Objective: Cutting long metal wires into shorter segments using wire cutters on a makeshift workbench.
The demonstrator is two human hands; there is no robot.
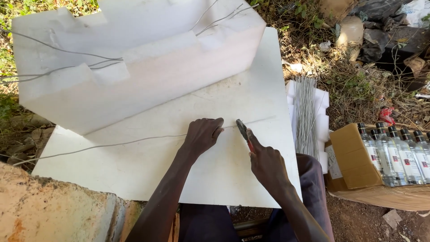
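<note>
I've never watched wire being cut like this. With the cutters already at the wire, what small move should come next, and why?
Probably squeeze the cutters shut. The left hand pins the long wire flat on the white board, and the right hand has the cutter tip at the wire just beside those fingers. A bundle of cut wire lengths lies at the right.

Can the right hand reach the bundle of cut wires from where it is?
Probably yes: the right hand holds the pliers, and nothing lies between it and the wire bundle just beside it.
</note>
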